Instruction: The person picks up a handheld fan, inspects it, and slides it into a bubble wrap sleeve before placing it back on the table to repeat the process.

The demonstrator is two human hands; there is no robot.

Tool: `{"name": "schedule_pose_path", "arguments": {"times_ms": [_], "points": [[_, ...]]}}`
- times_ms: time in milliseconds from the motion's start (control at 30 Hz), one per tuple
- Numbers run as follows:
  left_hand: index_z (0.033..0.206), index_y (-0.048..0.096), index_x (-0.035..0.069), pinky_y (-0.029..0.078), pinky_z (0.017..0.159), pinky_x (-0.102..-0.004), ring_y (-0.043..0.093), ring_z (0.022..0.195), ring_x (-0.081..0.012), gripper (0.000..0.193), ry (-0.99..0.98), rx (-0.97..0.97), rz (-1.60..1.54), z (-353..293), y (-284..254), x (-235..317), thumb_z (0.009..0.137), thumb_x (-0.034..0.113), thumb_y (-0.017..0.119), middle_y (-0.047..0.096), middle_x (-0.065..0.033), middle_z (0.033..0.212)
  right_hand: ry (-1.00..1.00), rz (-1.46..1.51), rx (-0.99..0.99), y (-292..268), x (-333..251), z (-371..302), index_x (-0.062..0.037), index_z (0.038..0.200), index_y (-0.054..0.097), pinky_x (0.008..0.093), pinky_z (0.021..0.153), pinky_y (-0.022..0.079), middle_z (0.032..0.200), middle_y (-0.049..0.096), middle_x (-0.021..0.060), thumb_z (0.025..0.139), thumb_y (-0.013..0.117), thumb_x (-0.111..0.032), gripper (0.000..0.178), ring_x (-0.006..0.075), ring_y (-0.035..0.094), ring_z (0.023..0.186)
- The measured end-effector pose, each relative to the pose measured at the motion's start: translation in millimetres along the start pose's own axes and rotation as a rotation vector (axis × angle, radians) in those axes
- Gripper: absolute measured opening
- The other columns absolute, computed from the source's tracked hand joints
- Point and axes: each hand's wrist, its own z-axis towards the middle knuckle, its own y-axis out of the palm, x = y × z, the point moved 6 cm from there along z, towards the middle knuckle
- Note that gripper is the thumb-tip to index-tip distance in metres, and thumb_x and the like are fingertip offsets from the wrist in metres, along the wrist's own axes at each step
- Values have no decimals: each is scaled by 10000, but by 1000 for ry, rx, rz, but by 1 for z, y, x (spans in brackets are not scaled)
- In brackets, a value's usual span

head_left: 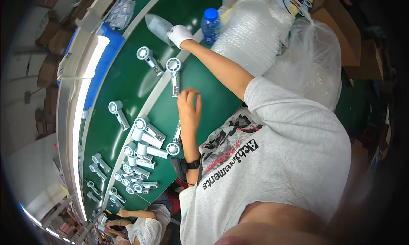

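Note:
My right hand, in a white glove, is closed on the edge of a clear plastic bag lying over the green belt. My left hand is bare, its fingers loosely bent and apart with nothing visible in them. Close to its fingertips lies a pale blue handheld fan, with its handle toward me. A second handheld fan sits partly hidden by my left wrist. Another fan rests on the belt farther off.
Several handheld fans are heaped left of my left arm. A blue-capped bottle stands beside a bubble wrap roll. Behind it sits a large plastic bag. A light tube runs along the line. A co-worker works at the lower left.

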Motion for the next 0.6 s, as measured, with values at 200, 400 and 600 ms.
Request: {"name": "schedule_pose_path", "arguments": {"times_ms": [200,400,600], "points": [[930,542,4,420,747,-317,531,879,-234,138,-465,51,-264,-59,-9,-11,805,54,509,566,-114,926,-57,-740,36,91,-6,-8,-27,1253,304,340,771,450,1018,533,246,739,557,-196,597,334,575,855],[1155,432,10,361,890,-329,464,1043,-224,360,-686,517,-879,-68,-24,-61,896,260,410,488,-138,1140,-78,-547,-133,95,-13,-47,81,1184,243,390,779,437,999,505,282,710,545,-139,604,356,529,958],[1313,205,44,315,938,-332,408,1110,-235,567,-664,706,-1419,-56,-31,-74,904,418,328,419,-153,1223,-638,-314,-352,78,-65,-205,17,1029,496,355,765,442,948,538,196,711,600,-227,414,322,548,864]]}}
